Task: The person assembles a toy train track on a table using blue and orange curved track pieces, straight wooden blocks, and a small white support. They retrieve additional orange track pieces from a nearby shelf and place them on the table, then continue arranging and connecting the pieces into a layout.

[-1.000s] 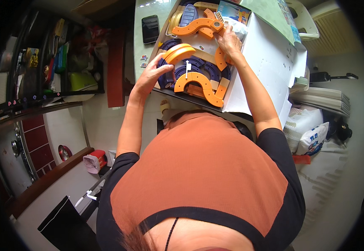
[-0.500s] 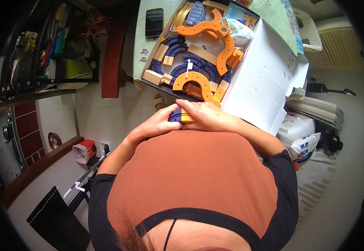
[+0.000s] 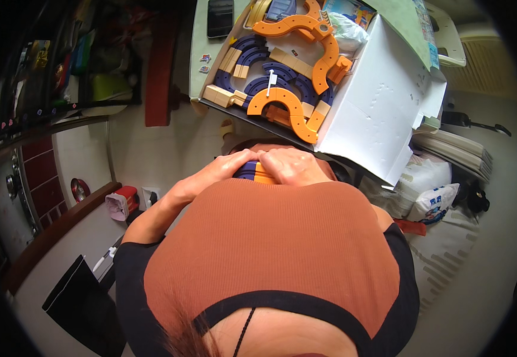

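Close against my chest, my left hand (image 3: pixel 227 166) is closed on a dark purple toy track piece (image 3: pixel 245 171). My right hand (image 3: pixel 291 165) grips an orange track piece (image 3: pixel 263 174) that sits right beside the purple one, end to end. My thumbs and knuckles meet above the pieces, and the lower part of both is hidden by my shirt. Just beyond my hands stands an open box (image 3: pixel 339 110) of track parts on the table. In it lie curved orange tracks (image 3: pixel 282 98), curved purple tracks (image 3: pixel 252 50) and wooden-coloured blocks (image 3: pixel 217 95).
A white box flap (image 3: pixel 377 95) folds out to the right over the table's front edge. On the green tabletop (image 3: pixel 202 44), left of the box, lie a black phone (image 3: pixel 220 18) and small stickers (image 3: pixel 204 58). Bags (image 3: pixel 431 202) stand on the floor at right.
My hands have drawn closer together and lower against my chest, so less of the two pieces shows. My right forearm has slipped mostly out of sight. The box appears slightly higher in view.
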Tool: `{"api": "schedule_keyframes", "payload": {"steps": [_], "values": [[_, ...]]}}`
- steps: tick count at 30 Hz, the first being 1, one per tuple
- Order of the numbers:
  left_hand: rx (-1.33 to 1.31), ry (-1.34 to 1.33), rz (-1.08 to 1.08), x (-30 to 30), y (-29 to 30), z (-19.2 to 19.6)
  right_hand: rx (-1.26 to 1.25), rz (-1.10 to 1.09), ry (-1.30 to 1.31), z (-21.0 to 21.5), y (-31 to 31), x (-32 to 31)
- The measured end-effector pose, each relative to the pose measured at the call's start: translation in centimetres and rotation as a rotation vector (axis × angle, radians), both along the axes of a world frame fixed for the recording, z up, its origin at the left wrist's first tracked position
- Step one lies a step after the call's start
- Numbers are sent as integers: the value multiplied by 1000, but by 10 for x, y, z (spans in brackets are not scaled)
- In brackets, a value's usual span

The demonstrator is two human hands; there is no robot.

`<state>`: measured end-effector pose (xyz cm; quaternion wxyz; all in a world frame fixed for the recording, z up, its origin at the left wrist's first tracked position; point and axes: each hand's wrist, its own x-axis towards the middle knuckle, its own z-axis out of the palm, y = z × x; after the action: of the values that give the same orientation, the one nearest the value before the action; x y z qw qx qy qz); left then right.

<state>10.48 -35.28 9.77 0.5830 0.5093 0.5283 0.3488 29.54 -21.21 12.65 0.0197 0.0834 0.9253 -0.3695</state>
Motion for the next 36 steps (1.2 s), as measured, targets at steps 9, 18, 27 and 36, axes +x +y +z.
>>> {"api": "schedule_keyframes", "payload": {"steps": [9, 18, 27, 36], "values": [[30, 14, 255, 19, -14, -3, 158, -132, 308, -12, -8, 1], [-62, -103, 39, -1, 2, 7, -48, -76, 247, -8, -2, 1], [129, 139, 100, 7, -16, 2, 225, -40, 314, -13, 0, 8], [-356, 2, 459, -46, -47, -15, 26, -585, 152, -23, 4, 59]]}}
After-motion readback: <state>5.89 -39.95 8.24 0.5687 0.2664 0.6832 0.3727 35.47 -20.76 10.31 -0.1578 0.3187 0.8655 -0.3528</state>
